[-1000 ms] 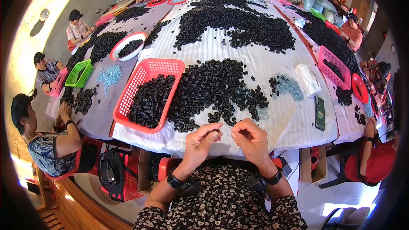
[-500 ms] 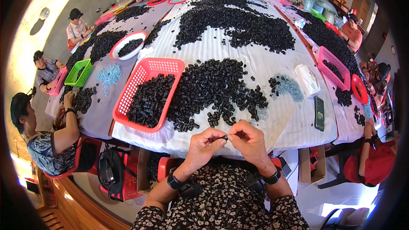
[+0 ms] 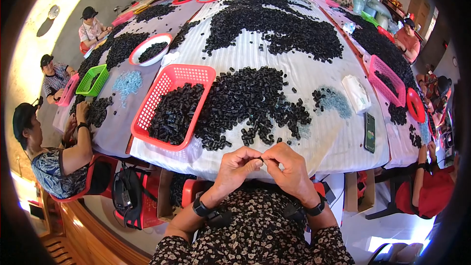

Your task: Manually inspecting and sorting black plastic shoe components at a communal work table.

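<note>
My left hand (image 3: 236,168) pinches a small black ring-like piece (image 3: 260,159) between thumb and fingertips, just off the near table edge. My right hand (image 3: 286,165) meets it there, its fingertips closed on the same piece, which they mostly cover. Beyond my hands, a loose heap of black pieces (image 3: 245,100) spreads over the white cloth. To its left, a red-pink perforated basket (image 3: 184,72) holds many more of them. A scatter of pale blue bits (image 3: 336,104) lies right of the heap.
A white tissue pack (image 3: 356,93) and a phone (image 3: 369,132) lie to the right. Further off are a larger black heap (image 3: 274,32), a red-rimmed bowl (image 3: 163,40), a green basket (image 3: 93,76) and a pink basket (image 3: 387,81). Several people sit around the tables.
My fingertips have drawn closer together over the black piece, so less of it shows. My right hand has turned slightly. The whole view has shifted a little.
</note>
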`<state>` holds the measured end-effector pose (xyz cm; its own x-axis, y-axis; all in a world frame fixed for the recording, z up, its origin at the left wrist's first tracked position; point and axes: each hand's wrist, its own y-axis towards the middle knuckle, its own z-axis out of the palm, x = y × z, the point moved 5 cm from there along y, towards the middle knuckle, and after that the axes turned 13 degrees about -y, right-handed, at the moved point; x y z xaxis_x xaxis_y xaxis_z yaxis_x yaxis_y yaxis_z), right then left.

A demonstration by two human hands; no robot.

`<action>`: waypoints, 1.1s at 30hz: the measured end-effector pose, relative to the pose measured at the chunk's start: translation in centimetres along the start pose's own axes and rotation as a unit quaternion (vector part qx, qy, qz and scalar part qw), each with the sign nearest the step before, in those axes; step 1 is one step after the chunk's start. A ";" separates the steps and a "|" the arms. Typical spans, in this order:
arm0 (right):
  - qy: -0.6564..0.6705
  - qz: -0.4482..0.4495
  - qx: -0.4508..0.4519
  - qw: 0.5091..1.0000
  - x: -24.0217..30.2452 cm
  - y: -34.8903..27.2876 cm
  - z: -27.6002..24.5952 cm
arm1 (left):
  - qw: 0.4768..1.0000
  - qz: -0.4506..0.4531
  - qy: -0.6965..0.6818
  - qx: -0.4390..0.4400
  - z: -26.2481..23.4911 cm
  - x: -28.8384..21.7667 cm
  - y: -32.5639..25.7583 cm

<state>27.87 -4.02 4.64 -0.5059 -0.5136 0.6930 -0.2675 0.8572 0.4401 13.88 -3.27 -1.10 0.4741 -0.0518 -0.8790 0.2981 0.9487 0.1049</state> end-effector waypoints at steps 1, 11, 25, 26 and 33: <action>-0.003 -0.001 -0.008 1.000 0.0 0.0 0.0 | 1.000 -0.010 -0.006 -0.006 -0.1 0.1 0.0; 0.144 0.092 0.030 0.985 -2.4 -0.2 0.9 | 0.999 -0.015 -0.022 0.033 0.2 -0.1 0.1; 0.437 0.228 0.114 0.862 -3.9 -0.6 3.5 | 0.993 -0.029 -0.068 0.093 -0.5 -0.4 0.6; 0.424 0.230 0.106 0.869 -3.8 -0.5 3.4 | 0.992 -0.016 -0.069 0.100 -0.6 -0.6 0.7; 0.363 0.232 0.137 0.892 -3.7 -0.9 3.8 | 0.985 0.152 -0.055 -0.061 -5.9 -0.8 2.9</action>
<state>26.91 -2.76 -0.49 0.0244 0.0952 0.9952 -0.4082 0.9096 -0.0770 9.45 1.40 -2.81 0.6154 0.2124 -0.7590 0.0301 0.9560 0.2920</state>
